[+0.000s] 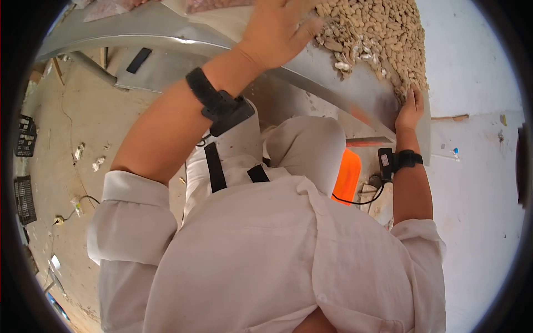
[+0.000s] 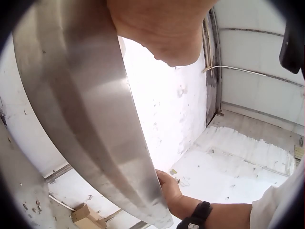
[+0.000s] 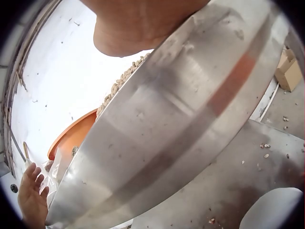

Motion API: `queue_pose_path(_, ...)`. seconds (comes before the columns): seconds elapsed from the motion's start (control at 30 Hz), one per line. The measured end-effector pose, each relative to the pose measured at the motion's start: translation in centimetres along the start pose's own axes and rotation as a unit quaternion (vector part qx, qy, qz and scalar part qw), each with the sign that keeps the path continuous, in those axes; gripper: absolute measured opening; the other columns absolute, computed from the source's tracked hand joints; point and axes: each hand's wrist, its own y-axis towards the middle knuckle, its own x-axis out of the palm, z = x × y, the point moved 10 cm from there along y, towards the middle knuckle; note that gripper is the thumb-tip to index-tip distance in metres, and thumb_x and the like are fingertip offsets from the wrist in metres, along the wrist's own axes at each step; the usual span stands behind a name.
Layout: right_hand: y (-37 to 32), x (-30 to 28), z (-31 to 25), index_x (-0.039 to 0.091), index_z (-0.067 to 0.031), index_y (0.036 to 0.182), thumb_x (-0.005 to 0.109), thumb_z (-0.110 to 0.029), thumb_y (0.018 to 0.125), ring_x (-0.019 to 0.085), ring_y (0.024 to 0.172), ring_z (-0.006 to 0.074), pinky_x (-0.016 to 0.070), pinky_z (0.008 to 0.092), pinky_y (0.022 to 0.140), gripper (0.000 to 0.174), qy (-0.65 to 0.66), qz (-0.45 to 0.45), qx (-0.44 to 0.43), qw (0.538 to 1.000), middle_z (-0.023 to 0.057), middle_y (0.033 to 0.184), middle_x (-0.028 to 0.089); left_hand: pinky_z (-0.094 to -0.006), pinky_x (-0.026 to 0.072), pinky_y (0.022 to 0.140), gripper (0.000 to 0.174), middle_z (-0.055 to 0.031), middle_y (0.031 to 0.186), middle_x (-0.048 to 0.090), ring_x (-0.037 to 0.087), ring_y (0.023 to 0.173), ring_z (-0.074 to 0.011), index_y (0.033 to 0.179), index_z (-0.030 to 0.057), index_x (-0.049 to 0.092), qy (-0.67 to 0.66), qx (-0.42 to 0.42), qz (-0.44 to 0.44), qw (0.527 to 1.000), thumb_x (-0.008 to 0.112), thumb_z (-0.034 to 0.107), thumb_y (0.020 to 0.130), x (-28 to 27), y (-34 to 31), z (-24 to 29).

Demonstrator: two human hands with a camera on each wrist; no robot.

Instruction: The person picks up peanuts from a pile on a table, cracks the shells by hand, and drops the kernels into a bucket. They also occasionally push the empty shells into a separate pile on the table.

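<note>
"Pale shirt front [image 1: 239, 250] is filling the bottom of the frame. Where's the peanut heap [image 1: 383, 28]?"

"Upper right, lying on the metal worktop [image 1: 363, 83]. Long axis is running from the top edge down rightward, narrowing toward the right hand [image 1: 410, 111]."

"So which hand is sitting nearer?"

"Right, just below the heap's lower tip; touching or only beside, can't tell. Left hand [image 1: 277, 36] is hanging top centre, heap lying off to its right, thumb pointing at the broken shells [image 1: 347, 47]."

"Hand states?"

"Left is holding nothing that shows; fingers are looking loose, slightly bent, lower left of the right wrist view. Right: worktop edge is hiding the fingertips in the left wrist view, so can't tell if it's grasping anything."

"Materials, quick."

"Peanuts are looking dry, tan, knobbly, unshelled. Broken shells are showing paler, flaky, curled. Worktop is gleaming dull silver, smooth, edge curving. Orange bowl [image 3: 76, 133] is showing left of centre in the right wrist view, round-rimmed; clear plastic [image 3: 55, 167] is crinkling below it, near the left hand."
</note>
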Motion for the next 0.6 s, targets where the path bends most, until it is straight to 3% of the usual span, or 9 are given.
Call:
queue_pose_path(0.07, 0.2, -0.2, 0.5, 0.056, 0.0030, 0.109, 0.055, -0.018, 0.086, 0.054, 0.092, 0.0149, 0.0432, 0.0267, 0.081, 0.031, 0.006, -0.002, 0.002, 1.000, 0.0092, 0.102, 0.058, -0.0421, 0.0363, 0.089, 0.033, -0.0199, 0.108, 0.048, 0.046, 0.101, -0.0357, 0.114, 0.0006, 0.052, 0.005, 0.001, -0.010, 1.000, 0.050, 0.014, 0.084, 0.1, 0.3, 0.3)
queue_pose_path(0.2, 0.4, -0.4, 0.8, 0.056, 0.0030, 0.110, 0.054, -0.019, 0.087, 0.053, 0.097, 0.0172, 0.0417, 0.0283, 0.085, 0.032, 0.000, 0.004, 0.001, 1.000, 0.0106, 0.104, 0.058, -0.0399, 0.0386, 0.086, 0.036, -0.0130, 0.110, 0.050, 0.047, 0.100, -0.0314, 0.113, 0.0110, 0.057, 0.039, 0.025, -0.015, 0.999, 0.062, 0.020, 0.078, 1.8, -0.2, -0.9)
queue_pose_path(0.6, 0.9, -1.2, 2.9, 0.058, 0.0021, 0.109, 0.056, -0.020, 0.082, 0.053, 0.105, 0.0249, 0.0384, 0.0328, 0.092, 0.035, 0.053, 0.026, 0.021, 0.998, 0.0163, 0.109, 0.058, -0.0353, 0.0392, 0.087, 0.030, -0.0128, 0.111, 0.052, 0.047, 0.101, -0.0288, 0.111, 0.0076, 0.059, 0.057, 0.027, -0.071, 0.996, 0.057, 0.019, 0.084, 3.2, 0.0, -0.4)
